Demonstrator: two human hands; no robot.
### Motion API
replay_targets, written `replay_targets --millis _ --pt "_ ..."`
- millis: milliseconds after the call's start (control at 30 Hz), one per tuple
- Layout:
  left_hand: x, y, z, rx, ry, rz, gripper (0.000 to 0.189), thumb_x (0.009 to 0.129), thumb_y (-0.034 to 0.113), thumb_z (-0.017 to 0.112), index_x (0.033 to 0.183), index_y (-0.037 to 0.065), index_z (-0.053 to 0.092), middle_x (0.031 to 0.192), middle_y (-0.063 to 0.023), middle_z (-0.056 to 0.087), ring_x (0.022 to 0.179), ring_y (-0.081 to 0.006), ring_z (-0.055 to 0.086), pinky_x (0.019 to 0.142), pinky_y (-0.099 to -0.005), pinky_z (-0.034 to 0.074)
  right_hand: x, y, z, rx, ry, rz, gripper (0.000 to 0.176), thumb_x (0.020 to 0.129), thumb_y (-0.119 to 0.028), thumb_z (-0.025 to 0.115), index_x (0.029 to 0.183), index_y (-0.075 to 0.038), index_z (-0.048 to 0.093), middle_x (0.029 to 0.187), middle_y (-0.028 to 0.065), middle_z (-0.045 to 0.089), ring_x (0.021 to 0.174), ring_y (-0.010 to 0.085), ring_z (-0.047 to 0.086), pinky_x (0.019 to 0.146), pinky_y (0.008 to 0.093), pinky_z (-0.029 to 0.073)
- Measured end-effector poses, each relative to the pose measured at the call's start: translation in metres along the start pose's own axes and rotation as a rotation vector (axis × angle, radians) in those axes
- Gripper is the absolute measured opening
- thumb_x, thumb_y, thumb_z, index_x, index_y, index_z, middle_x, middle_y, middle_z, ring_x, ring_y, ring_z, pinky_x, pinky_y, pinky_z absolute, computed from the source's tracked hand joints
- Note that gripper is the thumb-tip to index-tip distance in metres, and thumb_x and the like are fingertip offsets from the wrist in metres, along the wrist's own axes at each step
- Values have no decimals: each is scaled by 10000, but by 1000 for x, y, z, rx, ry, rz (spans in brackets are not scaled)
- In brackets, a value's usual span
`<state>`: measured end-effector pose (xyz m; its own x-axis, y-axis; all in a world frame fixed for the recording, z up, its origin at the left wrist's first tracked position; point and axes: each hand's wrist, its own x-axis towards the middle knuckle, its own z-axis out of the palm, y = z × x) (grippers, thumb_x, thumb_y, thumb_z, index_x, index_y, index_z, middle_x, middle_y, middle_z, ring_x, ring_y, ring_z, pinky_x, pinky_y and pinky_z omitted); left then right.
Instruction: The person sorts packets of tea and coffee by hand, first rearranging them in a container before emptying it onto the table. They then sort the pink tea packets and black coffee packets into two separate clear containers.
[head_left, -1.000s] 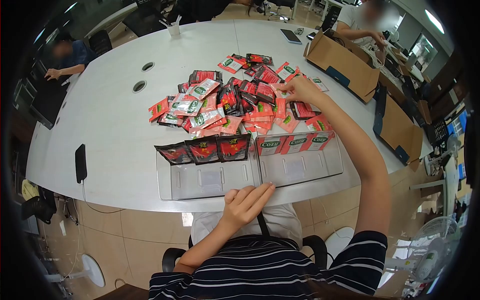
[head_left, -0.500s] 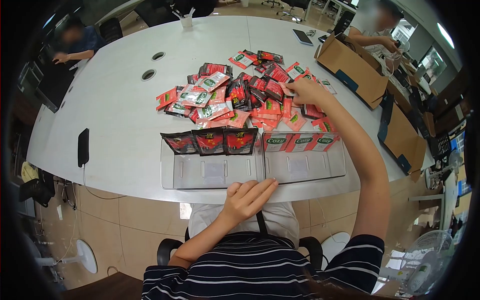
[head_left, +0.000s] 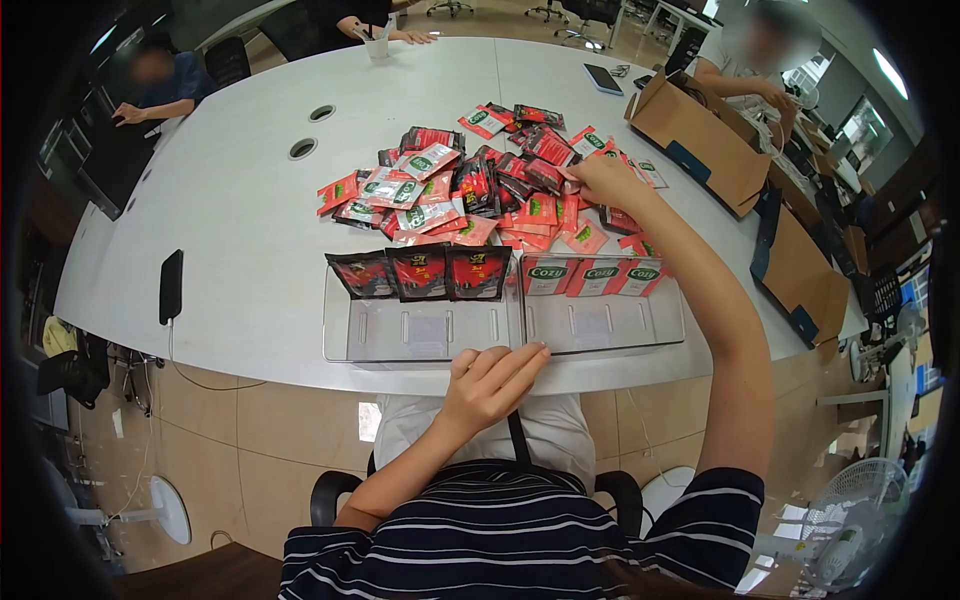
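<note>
My left hand (head_left: pixel 492 386) rests its outstretched fingers on the front rim of two clear plastic bins, near where they meet. Three black and red coffee sachets (head_left: pixel 420 272) stand upright along the back of the left bin (head_left: pixel 375 335). Three pink "Cozy" sachets (head_left: pixel 597 277) line the back of the right bin (head_left: pixel 645 325). Behind the bins lies a mixed heap of sachets (head_left: pixel 425 190), black-red and pink-white. My right hand (head_left: pixel 608 182) reaches into the heap's right side with fingers curled together. Its fingertips touch the sachets there; what they pinch is hidden.
Open cardboard boxes (head_left: pixel 700 150) sit at the table's right edge, beside a person (head_left: pixel 745 75) handling cables. One phone (head_left: pixel 603 79) lies far right, another phone (head_left: pixel 171 287) with a cable at left. A pen cup (head_left: pixel 376 45) stands at the far edge.
Another person's arms have appeared at the far table edge behind the pen cup. My right hand has shifted slightly within the heap, its fingers more bent. My left hand keeps its place on the bins.
</note>
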<state>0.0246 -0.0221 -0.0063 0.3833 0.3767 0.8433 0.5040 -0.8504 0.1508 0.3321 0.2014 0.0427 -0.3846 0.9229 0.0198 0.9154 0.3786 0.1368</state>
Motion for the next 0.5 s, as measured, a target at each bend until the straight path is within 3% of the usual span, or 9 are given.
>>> replay_targets --millis 167,300,400,500 --pt "-1 -1 -1 9 -14 17 361 698 98 688 1058 114 687 1067 39 672 753 -100 557 734 -262 317 -13 18 -24 349 279 111 217 756 -142 660 953 -51 669 747 192 627 689 343 604 629 411 466" --pt "-1 0 -2 29 -24 21 352 719 125 685 1071 109 680 1090 36 667 773 -101 560 747 -260 320 -30 67 -38 371 470 262 273 767 -142 647 1007 -12 646 752 195 619 685 346 593 613 384 448" --pt "0 1 -2 35 -33 17 354 715 129 686 1068 112 682 1087 37 668 766 -98 560 744 -263 314 -48 112 -12 200 403 433 312 774 -176 653 1051 -31 654 810 197 648 742 349 626 651 396 477" --pt "-1 1 -2 47 -31 19 350 715 132 684 1065 114 685 1081 37 671 755 -97 559 740 -263 309 -65 110 19 164 427 623 336 780 -212 650 1081 -63 668 849 190 669 816 356 648 712 416 505"
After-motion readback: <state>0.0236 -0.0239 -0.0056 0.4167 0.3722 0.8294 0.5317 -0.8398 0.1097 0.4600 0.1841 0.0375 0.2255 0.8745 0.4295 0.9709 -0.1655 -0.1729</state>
